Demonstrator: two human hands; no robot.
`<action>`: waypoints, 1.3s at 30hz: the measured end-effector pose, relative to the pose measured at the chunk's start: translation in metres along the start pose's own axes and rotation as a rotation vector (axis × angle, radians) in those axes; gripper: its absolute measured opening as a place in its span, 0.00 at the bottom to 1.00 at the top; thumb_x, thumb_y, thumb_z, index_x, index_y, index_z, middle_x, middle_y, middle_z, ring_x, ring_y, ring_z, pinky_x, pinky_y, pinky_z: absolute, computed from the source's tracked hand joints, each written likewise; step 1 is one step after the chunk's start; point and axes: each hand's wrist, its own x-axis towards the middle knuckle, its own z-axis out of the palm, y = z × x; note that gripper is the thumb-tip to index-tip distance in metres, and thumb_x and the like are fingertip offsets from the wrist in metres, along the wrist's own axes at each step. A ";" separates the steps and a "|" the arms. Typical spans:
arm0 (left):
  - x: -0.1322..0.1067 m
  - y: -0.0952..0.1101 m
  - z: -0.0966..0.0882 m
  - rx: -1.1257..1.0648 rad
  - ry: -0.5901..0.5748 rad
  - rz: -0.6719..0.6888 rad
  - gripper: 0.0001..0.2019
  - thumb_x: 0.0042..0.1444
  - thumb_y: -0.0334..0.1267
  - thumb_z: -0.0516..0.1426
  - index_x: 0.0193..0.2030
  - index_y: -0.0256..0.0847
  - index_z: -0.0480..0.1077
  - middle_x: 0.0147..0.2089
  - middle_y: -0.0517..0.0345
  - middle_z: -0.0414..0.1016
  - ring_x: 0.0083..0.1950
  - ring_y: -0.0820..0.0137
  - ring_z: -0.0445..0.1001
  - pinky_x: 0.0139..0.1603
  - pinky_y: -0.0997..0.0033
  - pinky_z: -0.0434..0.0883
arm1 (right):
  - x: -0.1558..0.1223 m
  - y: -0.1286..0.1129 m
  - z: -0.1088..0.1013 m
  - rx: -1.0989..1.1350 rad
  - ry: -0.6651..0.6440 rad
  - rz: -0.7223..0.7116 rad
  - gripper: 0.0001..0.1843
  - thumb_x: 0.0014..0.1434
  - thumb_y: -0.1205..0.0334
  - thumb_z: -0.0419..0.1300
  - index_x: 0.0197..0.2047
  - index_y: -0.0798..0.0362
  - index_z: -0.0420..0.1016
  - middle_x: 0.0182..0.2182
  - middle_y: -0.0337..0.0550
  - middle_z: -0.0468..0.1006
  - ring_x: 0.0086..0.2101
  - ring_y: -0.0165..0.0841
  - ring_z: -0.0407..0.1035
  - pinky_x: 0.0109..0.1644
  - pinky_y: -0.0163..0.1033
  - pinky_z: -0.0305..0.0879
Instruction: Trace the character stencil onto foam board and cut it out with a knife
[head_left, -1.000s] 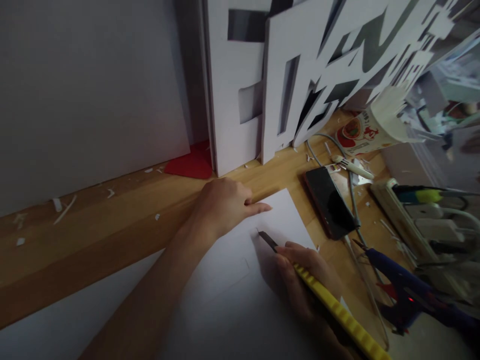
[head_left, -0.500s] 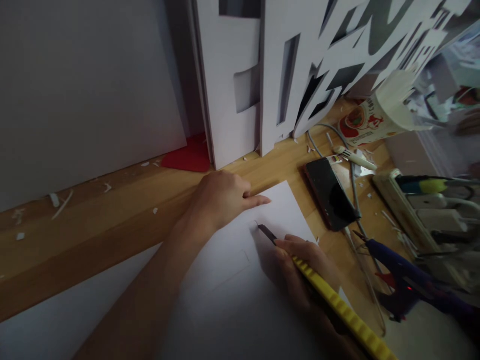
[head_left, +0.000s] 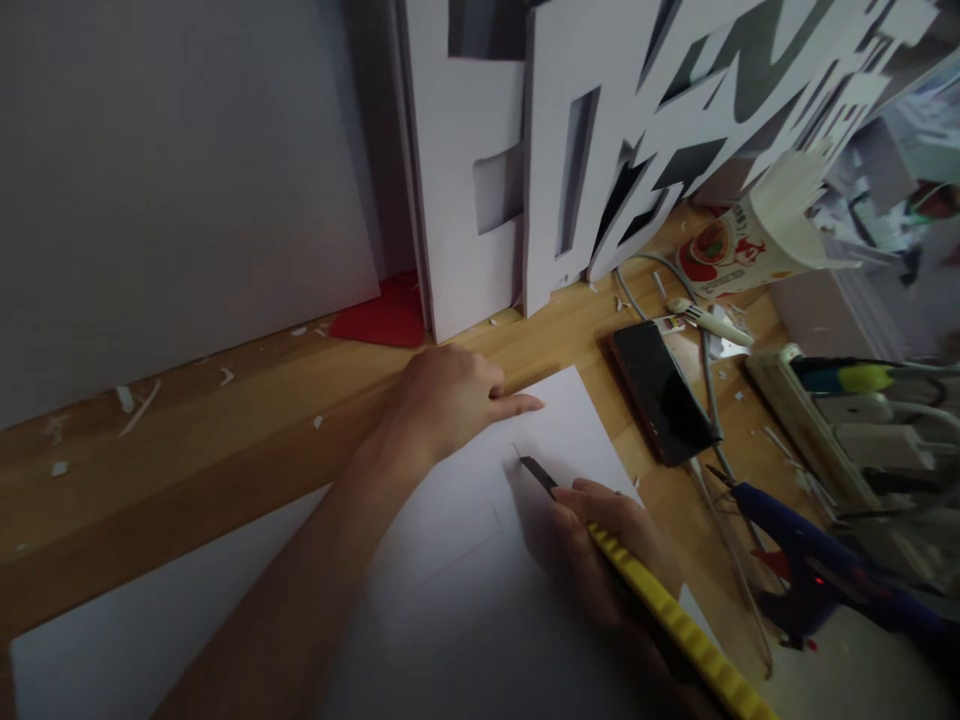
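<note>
A white foam-board sheet (head_left: pixel 450 620) lies on the wooden bench, with faint thin lines on its face. My left hand (head_left: pixel 454 395) presses on its far edge, fingers curled and thumb stretched out along the surface. In my right hand (head_left: pixel 607 535) is a utility knife (head_left: pixel 675 610) with a yellow ribbed handle. Its dark blade points up and left, the tip at a short line on the sheet near my left thumb. My right fingers pinch the knife close to the blade; the palm side is hidden.
White cut-out letters (head_left: pixel 472 200) lean at the back beside a large grey-white panel (head_left: pixel 172 180). A red piece (head_left: pixel 382 315) lies beneath. To the right are a phone (head_left: pixel 660 390), a paper cup (head_left: pixel 742 245), a power strip (head_left: pixel 825 430), cables and a blue glue gun (head_left: pixel 817 550).
The knife tip has moved slightly down and to the right, leaving a thin line visible behind it. My left hand stays in place on the sheet. The view has shifted a little.
</note>
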 end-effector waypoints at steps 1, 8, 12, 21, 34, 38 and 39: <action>0.000 0.000 0.000 0.003 -0.003 -0.003 0.29 0.57 0.63 0.56 0.18 0.40 0.71 0.18 0.60 0.68 0.23 0.73 0.59 0.27 0.67 0.48 | -0.001 0.000 0.000 0.009 0.000 0.007 0.06 0.64 0.60 0.56 0.37 0.46 0.74 0.21 0.33 0.71 0.21 0.29 0.67 0.27 0.36 0.63; 0.000 0.001 -0.001 -0.009 0.003 -0.007 0.29 0.56 0.63 0.56 0.17 0.40 0.69 0.17 0.62 0.64 0.23 0.74 0.57 0.28 0.67 0.46 | -0.004 -0.003 0.001 0.040 0.003 0.047 0.05 0.64 0.60 0.56 0.38 0.46 0.74 0.21 0.34 0.70 0.20 0.29 0.65 0.26 0.37 0.61; 0.000 0.000 -0.001 -0.001 0.006 -0.004 0.30 0.56 0.63 0.56 0.16 0.40 0.68 0.16 0.63 0.63 0.22 0.74 0.56 0.27 0.67 0.46 | -0.005 -0.004 0.002 0.018 0.034 0.034 0.04 0.63 0.60 0.58 0.37 0.46 0.74 0.20 0.33 0.70 0.19 0.29 0.64 0.27 0.37 0.61; 0.000 0.001 0.000 0.015 0.030 0.005 0.30 0.56 0.62 0.57 0.15 0.40 0.67 0.16 0.64 0.62 0.21 0.75 0.56 0.26 0.67 0.46 | -0.005 -0.008 -0.002 -0.003 0.009 0.058 0.05 0.63 0.60 0.58 0.37 0.45 0.74 0.21 0.35 0.72 0.20 0.31 0.68 0.26 0.38 0.63; 0.001 0.000 -0.001 -0.010 0.016 0.015 0.30 0.55 0.64 0.57 0.14 0.40 0.67 0.15 0.63 0.59 0.21 0.75 0.53 0.27 0.67 0.45 | -0.013 -0.005 0.001 -0.011 0.068 0.057 0.04 0.63 0.59 0.58 0.37 0.45 0.73 0.22 0.34 0.72 0.20 0.30 0.66 0.26 0.37 0.62; 0.001 0.000 0.000 -0.005 0.012 0.000 0.30 0.55 0.64 0.56 0.15 0.41 0.68 0.14 0.63 0.58 0.21 0.74 0.53 0.27 0.66 0.45 | -0.013 -0.004 -0.001 0.006 0.042 0.069 0.05 0.64 0.58 0.57 0.37 0.46 0.73 0.20 0.34 0.71 0.21 0.30 0.67 0.26 0.37 0.62; 0.001 -0.001 0.000 -0.003 0.013 -0.003 0.30 0.55 0.64 0.56 0.15 0.41 0.68 0.14 0.63 0.57 0.21 0.74 0.52 0.27 0.66 0.45 | -0.014 -0.004 -0.002 0.010 0.035 0.073 0.05 0.64 0.58 0.58 0.37 0.46 0.74 0.20 0.34 0.71 0.20 0.30 0.67 0.26 0.36 0.63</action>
